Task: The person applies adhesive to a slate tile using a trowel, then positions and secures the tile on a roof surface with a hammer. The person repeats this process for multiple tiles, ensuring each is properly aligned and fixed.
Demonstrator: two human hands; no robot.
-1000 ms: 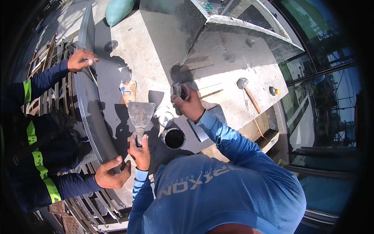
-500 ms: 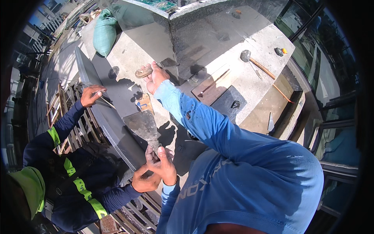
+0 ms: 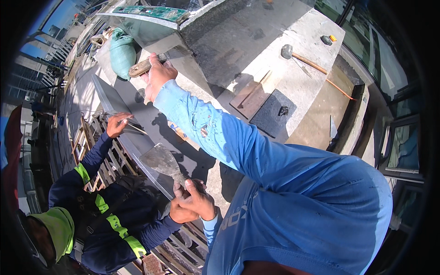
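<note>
My right hand (image 3: 160, 75) is raised over the work area, its fingers wrapped round a wooden-handled tool (image 3: 140, 68). The tool's handle points left, and a grey part shows behind my hand. Lower down, my left hand (image 3: 200, 199) grips a wide putty knife (image 3: 161, 159) by its mortar-crusted handle, blade pointing up and left. A co-worker's hand (image 3: 183, 210) in a navy sleeve overlaps my left hand; whether they touch I cannot tell. The co-worker's other hand (image 3: 118, 124) is at the edge of a long grey panel (image 3: 130, 149).
A mallet (image 3: 287, 52) with a wooden handle lies at the right, near a dark square tile (image 3: 278, 114) and a brown board (image 3: 250, 98). A green sack (image 3: 122, 55) stands beyond the panel. A green spirit level (image 3: 151, 13) rests on the far ledge. Glazed frames line the right.
My right hand has moved up and left with the wooden-handled tool. The putty knife has tilted further left and shifted slightly down and right. The whole view has also shifted.
</note>
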